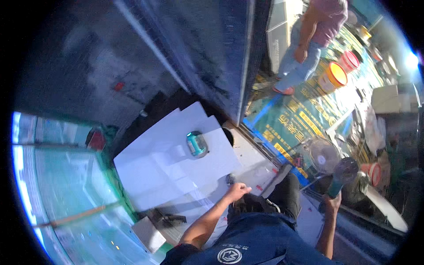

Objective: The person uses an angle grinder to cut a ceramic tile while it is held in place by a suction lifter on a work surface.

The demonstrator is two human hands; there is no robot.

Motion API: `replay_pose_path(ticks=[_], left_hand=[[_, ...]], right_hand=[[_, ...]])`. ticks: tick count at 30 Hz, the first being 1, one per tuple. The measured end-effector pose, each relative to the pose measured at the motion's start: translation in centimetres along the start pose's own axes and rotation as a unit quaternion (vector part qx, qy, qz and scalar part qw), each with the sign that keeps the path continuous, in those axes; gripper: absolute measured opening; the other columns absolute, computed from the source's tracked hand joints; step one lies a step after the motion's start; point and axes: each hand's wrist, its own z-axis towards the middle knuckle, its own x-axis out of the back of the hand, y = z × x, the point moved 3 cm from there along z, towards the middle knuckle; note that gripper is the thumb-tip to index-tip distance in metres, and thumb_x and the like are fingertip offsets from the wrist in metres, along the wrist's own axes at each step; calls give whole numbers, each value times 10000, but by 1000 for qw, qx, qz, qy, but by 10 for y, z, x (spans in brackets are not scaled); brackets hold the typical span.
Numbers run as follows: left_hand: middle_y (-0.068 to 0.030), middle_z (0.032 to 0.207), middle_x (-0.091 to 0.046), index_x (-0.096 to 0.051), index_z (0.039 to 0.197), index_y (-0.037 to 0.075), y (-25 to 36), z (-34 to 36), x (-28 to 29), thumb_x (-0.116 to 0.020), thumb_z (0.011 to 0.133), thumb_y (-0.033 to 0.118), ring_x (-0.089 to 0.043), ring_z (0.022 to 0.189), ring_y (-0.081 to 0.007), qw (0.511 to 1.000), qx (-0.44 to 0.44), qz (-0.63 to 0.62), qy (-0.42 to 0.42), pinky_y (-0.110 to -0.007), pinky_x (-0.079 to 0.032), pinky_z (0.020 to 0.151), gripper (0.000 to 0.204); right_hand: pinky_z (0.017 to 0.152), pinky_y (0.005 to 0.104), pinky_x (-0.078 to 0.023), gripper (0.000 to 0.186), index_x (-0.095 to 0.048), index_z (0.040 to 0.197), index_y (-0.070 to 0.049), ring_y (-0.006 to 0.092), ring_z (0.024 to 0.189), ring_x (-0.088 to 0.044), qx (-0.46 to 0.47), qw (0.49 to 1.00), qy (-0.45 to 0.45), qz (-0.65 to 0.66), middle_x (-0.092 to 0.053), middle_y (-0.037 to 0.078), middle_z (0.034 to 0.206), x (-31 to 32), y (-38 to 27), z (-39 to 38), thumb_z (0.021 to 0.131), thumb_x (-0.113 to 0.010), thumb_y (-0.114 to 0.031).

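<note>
My right hand [333, 202] is wrapped round the teal body of a power tool [336, 187]. Its dark round head [346, 170] points away from me, and it looks like an angle grinder. My left hand [238, 191] is in front of my lap with its fingers curled closed; what they hold, if anything, I cannot make out. A small dark object [230, 179] is just beyond these fingers. Ahead of the left hand, large white panels [150, 172] lie overlapping. On them rests a rounded teal and clear object [196, 145], of a kind I cannot tell.
A dark upright frame [245, 88] separates this spot from the room at right. There, another person [304, 53] stands near an orange bucket [337, 75] and a red bucket [349, 61] on green printed floor sheeting [304, 119]. A round fan [324, 154] stands closer. Greenish glazing [79, 185] is at left.
</note>
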Motion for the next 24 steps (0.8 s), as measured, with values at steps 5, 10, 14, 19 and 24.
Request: replay_pose_path(ticks=[5, 10, 14, 19, 24], left_hand=[[-138, 821, -647, -628, 911, 18, -21, -36, -3, -697, 796, 225, -631, 806, -251, 998, -56, -8, -15, -374, -485, 716, 246], [-106, 1052, -664, -600, 1143, -29, 46, -66, 7, -653, 883, 148, -617, 953, -187, 986, 14, -146, -84, -329, -478, 887, 320], [-33, 1252, -552, -461, 1342, 57, 62, -68, 26, -630, 939, 288, -511, 1102, -148, 967, 45, -249, 30, -290, -411, 899, 494], [-124, 1321, -531, -428, 1378, 18, 93, -22, 40, -482, 955, 534, -530, 1191, -234, 926, 22, -375, 36, -387, -391, 1027, 669], [-143, 1293, -540, -458, 1351, 14, 107, -34, 76, -462, 958, 508, -540, 1182, -255, 901, 87, -414, 98, -409, -415, 1009, 631]], right_hand=[[812, 316, -460, 591, -547, 1158, -41, 212, 881, -575, 114, 977, -159, -81, -602, 83, 963, -112, 53, 1, 589, -700, -94], [852, 443, -503, 727, -515, 1259, -64, 320, 1008, -633, 148, 930, -210, -264, -632, 174, 1124, -215, 59, -9, 661, -839, -322], [879, 450, -495, 586, -486, 1163, -37, 366, 1055, -594, 33, 919, -330, -213, -595, 194, 1106, -301, 16, -20, 657, -749, -174], [844, 490, -487, 397, -459, 1078, -14, 396, 994, -588, 89, 938, -316, -111, -553, 213, 1026, -343, -26, -56, 788, -645, -211], [853, 484, -475, 435, -423, 1227, 16, 401, 993, -571, 137, 920, -359, -79, -519, 197, 1050, -371, -50, -92, 871, -558, -194]])
